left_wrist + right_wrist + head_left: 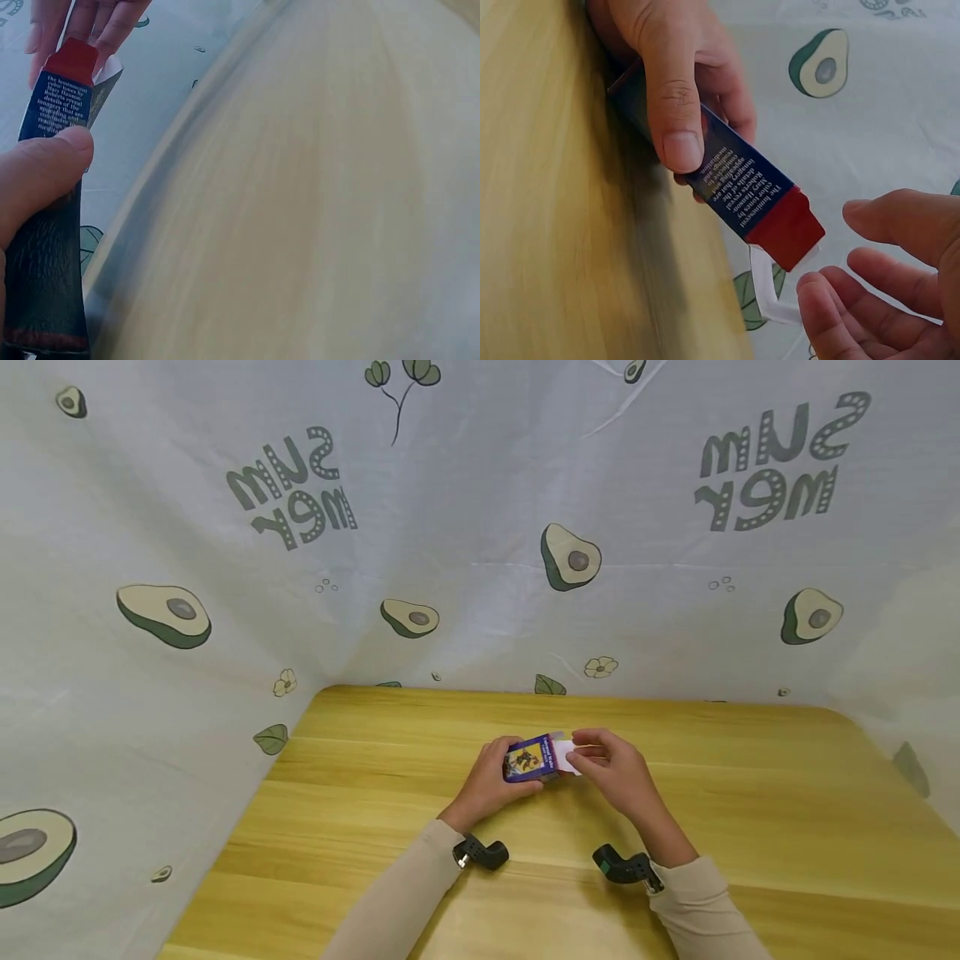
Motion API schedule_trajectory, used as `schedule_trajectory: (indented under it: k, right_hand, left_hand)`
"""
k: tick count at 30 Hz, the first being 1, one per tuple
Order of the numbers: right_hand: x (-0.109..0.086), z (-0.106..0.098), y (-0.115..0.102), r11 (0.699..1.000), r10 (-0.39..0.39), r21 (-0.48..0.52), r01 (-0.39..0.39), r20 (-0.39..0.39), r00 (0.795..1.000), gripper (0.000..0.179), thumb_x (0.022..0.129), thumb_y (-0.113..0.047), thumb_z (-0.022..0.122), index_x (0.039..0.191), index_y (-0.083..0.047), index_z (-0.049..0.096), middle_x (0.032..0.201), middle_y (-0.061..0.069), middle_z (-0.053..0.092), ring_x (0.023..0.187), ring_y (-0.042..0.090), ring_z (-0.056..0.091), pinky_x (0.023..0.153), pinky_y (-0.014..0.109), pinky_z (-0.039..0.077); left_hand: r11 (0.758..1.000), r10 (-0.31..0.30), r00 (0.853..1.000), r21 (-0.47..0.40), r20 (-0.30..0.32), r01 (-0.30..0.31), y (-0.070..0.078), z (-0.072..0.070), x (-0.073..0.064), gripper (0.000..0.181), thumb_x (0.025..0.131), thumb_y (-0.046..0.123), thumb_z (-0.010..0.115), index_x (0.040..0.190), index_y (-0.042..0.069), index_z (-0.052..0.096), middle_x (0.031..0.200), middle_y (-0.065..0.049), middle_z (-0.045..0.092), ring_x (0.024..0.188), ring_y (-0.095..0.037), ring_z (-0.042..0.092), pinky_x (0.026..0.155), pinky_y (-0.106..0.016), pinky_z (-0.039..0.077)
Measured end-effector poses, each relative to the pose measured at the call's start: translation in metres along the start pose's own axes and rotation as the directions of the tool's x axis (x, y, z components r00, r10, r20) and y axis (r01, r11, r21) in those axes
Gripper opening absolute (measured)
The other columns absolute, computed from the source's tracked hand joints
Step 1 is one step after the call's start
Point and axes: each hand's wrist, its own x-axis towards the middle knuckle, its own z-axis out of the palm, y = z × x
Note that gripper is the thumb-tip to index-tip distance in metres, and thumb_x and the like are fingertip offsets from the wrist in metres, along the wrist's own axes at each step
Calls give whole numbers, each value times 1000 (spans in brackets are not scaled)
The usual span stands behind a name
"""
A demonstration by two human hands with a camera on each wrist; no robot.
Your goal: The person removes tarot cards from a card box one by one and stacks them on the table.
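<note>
My left hand [482,787] grips a small blue card box [528,761] with a yellow picture on its front, tilted above the wooden table. In the right wrist view, the left thumb [681,150] presses on the narrow printed side of the box. The end toward my right hand [621,774] is open, with a red side flap [787,229] and a white flap [763,283] sticking out. My right thumb and fingers are spread apart around that end, fingertips right at the white flap. Inside the box, the contents are hidden.
A yellow wooden table [360,760] lies under both hands. Behind and beside it hangs a white sheet [465,485] printed with avocados, leaves and lettering. Dark wrist cameras are strapped on both wrists, near the beige sleeves.
</note>
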Motion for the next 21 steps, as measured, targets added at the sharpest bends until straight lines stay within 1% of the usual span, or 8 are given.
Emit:
schedule_trajectory:
  k: [3,8,16,21]
  right_hand:
    - [2,3,-3,1000,-4,-9,4,-7,1000,36,92,-16,67,122,2,59,120,19,61,107,33,62,88,39,51]
    - [4,6,-8,1000,-9,-25,8,-21,1000,33,91,-12,67,121,2,60,118,20,62,104,33,63,86,39,51]
    - [8,8,-11,998,-1,-58,-2,-49,999,31,90,-15,69,115,1,63,105,17,67,92,28,65,79,38,54]
    - [12,9,-12,998,41,-45,-43,-50,998,32,90,-21,70,112,0,64,101,14,67,90,25,64,76,33,54]
  left_hand:
    - [1000,-1,1000,-30,4,1,1,-1,-1,73,79,41,79,137,15,44,128,-1,51,109,-16,45,94,-34,41]
    - [997,-5,1000,-75,-14,4,1,-2,-2,75,80,41,78,140,14,42,129,-2,49,109,-15,47,93,-34,42]
    - [993,30,997,-115,-74,-38,-2,2,-3,77,80,42,77,141,14,41,128,0,49,107,-15,48,91,-33,42]
    - [991,55,992,-111,-110,-68,-4,2,-2,75,79,43,78,139,15,42,125,0,50,104,-15,48,89,-33,43]
